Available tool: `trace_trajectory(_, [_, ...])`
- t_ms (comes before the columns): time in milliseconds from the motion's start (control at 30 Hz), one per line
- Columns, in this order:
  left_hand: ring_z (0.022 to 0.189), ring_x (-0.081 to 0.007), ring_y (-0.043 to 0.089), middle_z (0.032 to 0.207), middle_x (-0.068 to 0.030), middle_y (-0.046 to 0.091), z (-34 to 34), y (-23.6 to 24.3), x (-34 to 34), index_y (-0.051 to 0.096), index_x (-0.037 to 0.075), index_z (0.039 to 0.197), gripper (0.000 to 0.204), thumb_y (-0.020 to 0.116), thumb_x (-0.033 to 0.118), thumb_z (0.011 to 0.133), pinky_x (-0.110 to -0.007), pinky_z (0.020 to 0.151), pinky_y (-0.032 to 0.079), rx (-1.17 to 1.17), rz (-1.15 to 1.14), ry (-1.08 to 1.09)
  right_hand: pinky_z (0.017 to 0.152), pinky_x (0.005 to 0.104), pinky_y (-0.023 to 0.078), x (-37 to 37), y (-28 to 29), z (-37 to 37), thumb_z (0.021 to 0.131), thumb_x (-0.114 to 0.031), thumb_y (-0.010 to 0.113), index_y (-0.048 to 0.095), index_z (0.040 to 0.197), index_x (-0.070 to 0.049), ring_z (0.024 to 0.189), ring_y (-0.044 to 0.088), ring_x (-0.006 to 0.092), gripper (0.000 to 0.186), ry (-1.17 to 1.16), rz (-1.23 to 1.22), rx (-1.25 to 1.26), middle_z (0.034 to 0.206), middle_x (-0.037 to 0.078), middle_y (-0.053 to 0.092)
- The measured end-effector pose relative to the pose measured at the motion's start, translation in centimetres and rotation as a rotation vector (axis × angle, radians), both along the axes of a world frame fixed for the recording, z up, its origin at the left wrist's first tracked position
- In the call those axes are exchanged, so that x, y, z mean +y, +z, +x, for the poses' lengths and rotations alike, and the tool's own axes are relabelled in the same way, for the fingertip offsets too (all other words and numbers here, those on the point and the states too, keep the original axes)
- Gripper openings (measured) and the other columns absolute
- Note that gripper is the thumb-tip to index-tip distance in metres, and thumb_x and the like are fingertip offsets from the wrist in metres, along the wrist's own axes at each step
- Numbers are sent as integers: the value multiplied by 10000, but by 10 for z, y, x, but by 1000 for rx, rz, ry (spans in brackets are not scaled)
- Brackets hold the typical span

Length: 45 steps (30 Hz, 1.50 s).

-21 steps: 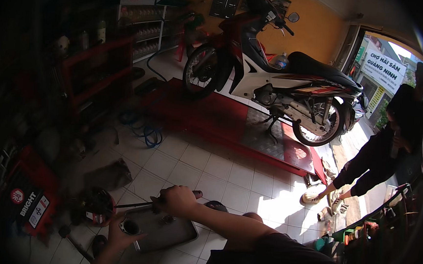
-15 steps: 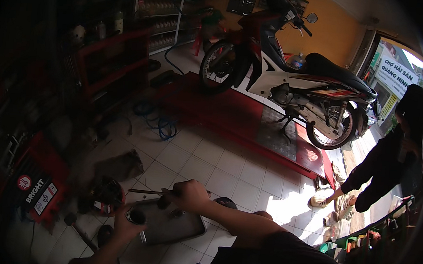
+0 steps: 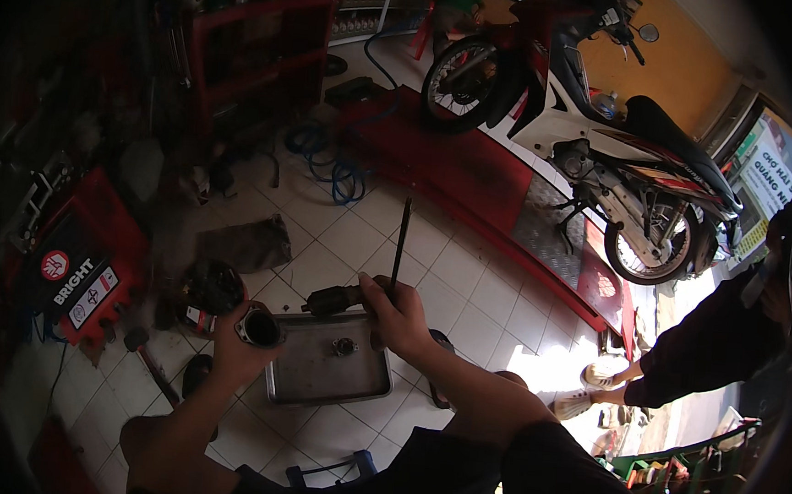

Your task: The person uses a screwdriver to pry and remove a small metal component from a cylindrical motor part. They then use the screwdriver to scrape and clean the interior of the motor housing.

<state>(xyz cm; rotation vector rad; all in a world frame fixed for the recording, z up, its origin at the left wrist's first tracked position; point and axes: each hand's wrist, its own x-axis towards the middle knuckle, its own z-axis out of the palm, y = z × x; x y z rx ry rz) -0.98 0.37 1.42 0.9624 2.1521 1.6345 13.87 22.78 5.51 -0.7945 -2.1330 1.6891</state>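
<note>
My left hand (image 3: 234,353) grips a hollow metal cylinder part (image 3: 262,329) with its dark open end upward. To its right, my right hand (image 3: 396,319) is closed on a thin dark rod (image 3: 402,238), which points away from me, and a dark cylindrical piece (image 3: 328,301). Below both hands lies a metal tray (image 3: 330,398) with a small metal fitting (image 3: 344,346) inside. A round container of dark parts (image 3: 211,285) stands just beyond my left hand.
A scooter (image 3: 579,131) stands on a red lift (image 3: 471,225), blue hose (image 3: 337,174) beside it. A person (image 3: 703,324) stands at right by the doorway; another (image 3: 456,8) is at the back. Red machine (image 3: 92,253), hammer-like tool (image 3: 153,368) and red shelving (image 3: 266,8) are at left.
The rod in my right hand has swung from lying sideways, pointing left, to pointing away from me. My left hand still holds the cylinder. The view has tilted further down.
</note>
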Motion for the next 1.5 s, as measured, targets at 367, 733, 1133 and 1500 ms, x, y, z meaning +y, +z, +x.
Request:
trace_trajectory(367, [909, -182, 608, 921, -59, 607, -5, -19, 3, 605, 48, 948, 418, 842, 67, 604, -327, 852, 480, -7, -30, -13, 498, 305, 397, -3, 1, -3, 971, -516, 592, 684, 945, 15, 563, 492, 105, 540, -41, -133, -75, 652, 6, 517])
trace_trajectory(733, [808, -119, 606, 855, -29, 626, -5, -16, 2, 600, 34, 936, 388, 829, 50, 623, -287, 770, 498, -19, 0, -70, 456, 269, 319, -13, 5, -5, 994, -396, 618, 596, 865, -48, 513, 392, 70, 372, -72, -270, -38, 658, -37, 450])
trace_trajectory(1133, [834, -111, 610, 876, -28, 644, -1, -11, 6, 620, 36, 951, 390, 818, 44, 614, -288, 777, 500, -10, -11, -60, 524, 298, 401, -13, 8, -3, 966, -477, 629, 661, 892, -18, 572, 486, 95, 467, -72, -275, 36, 636, 1, 511])
trace_trajectory(1500, [828, -112, 625, 874, -48, 655, -7, -2, 4, 623, 23, 1015, 422, 813, 10, 638, -271, 774, 494, 67, -42, -105, 584, 292, 446, -32, 8, 11, 974, -259, 653, 678, 910, 31, 619, 565, 116, 298, -1, 171, 159, 683, 65, 644])
